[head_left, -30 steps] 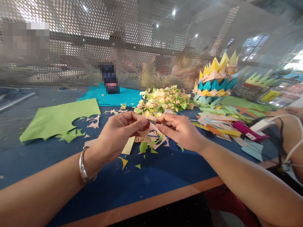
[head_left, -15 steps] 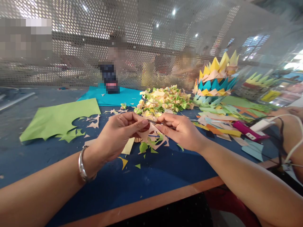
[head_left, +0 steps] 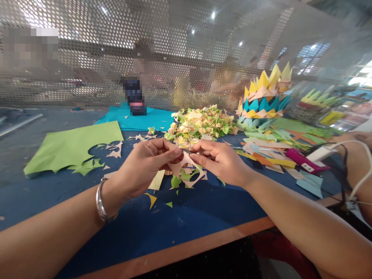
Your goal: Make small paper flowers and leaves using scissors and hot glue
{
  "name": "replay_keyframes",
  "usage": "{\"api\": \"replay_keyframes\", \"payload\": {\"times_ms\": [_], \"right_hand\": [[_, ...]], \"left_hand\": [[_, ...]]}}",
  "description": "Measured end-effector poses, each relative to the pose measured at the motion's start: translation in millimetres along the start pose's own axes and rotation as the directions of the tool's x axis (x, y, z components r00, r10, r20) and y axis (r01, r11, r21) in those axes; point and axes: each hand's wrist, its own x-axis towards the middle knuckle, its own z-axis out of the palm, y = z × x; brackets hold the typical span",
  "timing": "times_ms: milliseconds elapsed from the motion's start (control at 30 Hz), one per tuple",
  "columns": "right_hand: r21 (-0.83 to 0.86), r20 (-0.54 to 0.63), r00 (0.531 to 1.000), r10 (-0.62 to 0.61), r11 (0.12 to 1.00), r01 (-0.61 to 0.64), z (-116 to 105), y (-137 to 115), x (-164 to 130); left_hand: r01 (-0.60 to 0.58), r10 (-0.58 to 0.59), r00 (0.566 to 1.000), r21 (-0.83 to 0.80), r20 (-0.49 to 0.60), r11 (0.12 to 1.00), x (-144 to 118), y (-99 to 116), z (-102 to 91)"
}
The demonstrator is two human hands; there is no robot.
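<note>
My left hand [head_left: 145, 162], with a silver bangle at the wrist, is closed in a pinch of thumb and fingertips. Facing it, my right hand [head_left: 217, 159] pinches too, a small gap apart. Something thin and dark spans the gap between the fingertips, too small to name. Just beneath lies a pale pink paper scrap [head_left: 200, 177] with rounded cut-outs, over green paper scraps [head_left: 176, 181]. Behind the hands rises a heap of small curled paper pieces [head_left: 203, 122] in yellow, green and peach.
Green paper with a scalloped edge [head_left: 72, 143] lies left, blue sheets [head_left: 157, 118] behind it. At right are spiky stacked folded paper [head_left: 264, 99], paper strips [head_left: 273, 159], a magenta device [head_left: 305, 161] with cables, and another person's arm [head_left: 356, 162]. A perforated screen [head_left: 95, 73] stands behind.
The fingertips have shifted very slightly, and the gap between my two hands looks a little different. Everything else on the table lies as before.
</note>
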Motion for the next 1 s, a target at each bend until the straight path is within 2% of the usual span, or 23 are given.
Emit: {"api": "replay_keyframes", "payload": {"times_ms": [333,600,1000], "right_hand": [[0.035,0.012,1.0,-0.004,0.999,0.003,0.5,1.2,0.5],[0.037,0.007,1.0,0.009,0.999,-0.009,1.0,0.3,0.4],[0.072,0.018,0.999,0.042,0.996,-0.043,2.2,0.9,2.0]], "left_hand": [[0.005,-0.005,1.0,0.022,-0.002,1.0,-0.7,-0.8,-0.1],[0.011,-0.01,1.0,-0.029,0.014,1.0,0.3,-1.6,1.5],[0.098,-0.098,0.995,-0.11,0.007,0.989,-1.1,1.3,3.0]]}}
